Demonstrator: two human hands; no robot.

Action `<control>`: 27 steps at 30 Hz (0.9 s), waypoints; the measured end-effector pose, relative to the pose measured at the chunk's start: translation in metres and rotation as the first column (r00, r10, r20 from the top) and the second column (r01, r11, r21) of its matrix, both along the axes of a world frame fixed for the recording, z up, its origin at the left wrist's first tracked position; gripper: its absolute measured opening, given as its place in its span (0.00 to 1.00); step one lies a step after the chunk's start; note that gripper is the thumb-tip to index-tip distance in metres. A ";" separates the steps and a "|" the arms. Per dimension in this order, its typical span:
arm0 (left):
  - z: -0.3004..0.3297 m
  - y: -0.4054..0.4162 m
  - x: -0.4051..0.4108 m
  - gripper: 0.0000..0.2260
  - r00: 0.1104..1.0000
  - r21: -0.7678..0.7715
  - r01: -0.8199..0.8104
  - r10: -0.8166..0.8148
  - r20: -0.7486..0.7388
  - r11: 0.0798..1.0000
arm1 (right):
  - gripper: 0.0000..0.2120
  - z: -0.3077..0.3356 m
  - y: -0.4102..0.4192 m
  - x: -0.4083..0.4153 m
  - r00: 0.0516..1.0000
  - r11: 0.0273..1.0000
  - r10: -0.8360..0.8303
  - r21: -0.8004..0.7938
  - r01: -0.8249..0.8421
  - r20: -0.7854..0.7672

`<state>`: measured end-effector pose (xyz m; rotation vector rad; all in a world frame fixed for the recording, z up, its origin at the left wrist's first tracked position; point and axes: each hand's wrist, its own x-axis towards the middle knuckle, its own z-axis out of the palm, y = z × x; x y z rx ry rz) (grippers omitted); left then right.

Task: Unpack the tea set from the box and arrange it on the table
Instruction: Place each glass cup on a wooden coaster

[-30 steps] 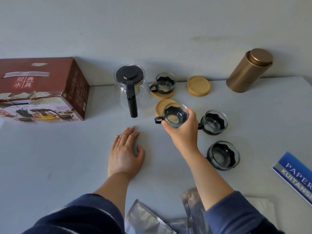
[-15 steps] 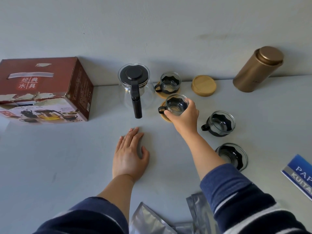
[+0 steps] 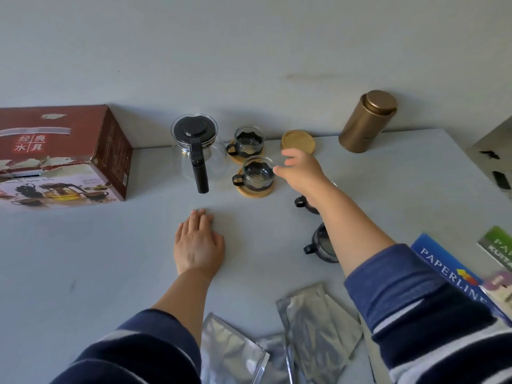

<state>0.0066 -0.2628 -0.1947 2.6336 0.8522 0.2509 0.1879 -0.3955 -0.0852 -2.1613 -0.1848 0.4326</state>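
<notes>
Two small glass cups with black holders [image 3: 257, 173] sit on round bamboo coasters [image 3: 255, 189], just left of right hand [image 3: 299, 173]. Right hand: fingers spread, holding nothing. Left hand [image 3: 198, 242] flat on grey table [image 3: 97, 259], empty. Third coaster [image 3: 298, 141] just beyond right fingertips, bare. Judgement: cups light, slick, fragile; pinch handle or rim.

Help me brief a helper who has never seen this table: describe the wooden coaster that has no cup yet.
Start at the gold canister standing against the wall at the back right of the table. Just left of it lies the bare wooden coaster, a round disc beyond the right hand. The two coasters further left, beside the glass teapot, each carry a glass cup; this one carries nothing.
</notes>
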 end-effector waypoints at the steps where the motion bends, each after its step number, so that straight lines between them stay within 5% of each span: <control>1: 0.005 -0.008 0.005 0.17 1.000 0.004 -0.009 0.009 0.001 1.000 | 0.23 0.007 -0.007 0.005 1.000 1.000 0.019 -0.025 -0.018 0.012; 8: 0.010 -0.092 0.045 0.19 0.957 -0.039 0.277 -0.272 0.104 0.960 | 0.18 -0.003 -0.051 0.062 0.996 0.984 0.008 -0.180 0.008 0.089; 12: -0.003 -0.117 0.071 0.21 0.971 -0.058 0.230 -0.225 0.075 0.972 | 0.14 -0.037 -0.060 0.109 0.999 0.980 -0.044 -0.191 0.048 0.028; 17: -0.014 -0.126 0.079 0.18 0.984 -0.013 0.138 -0.136 0.112 0.990 | 0.04 -0.070 -0.061 0.147 0.944 0.976 -0.197 0.037 0.214 -0.266; 27: -0.018 -0.127 0.082 0.17 0.989 -0.007 0.071 -0.069 0.133 0.997 | 0.03 -0.095 -0.037 0.183 0.959 0.959 -0.203 0.160 0.236 -0.195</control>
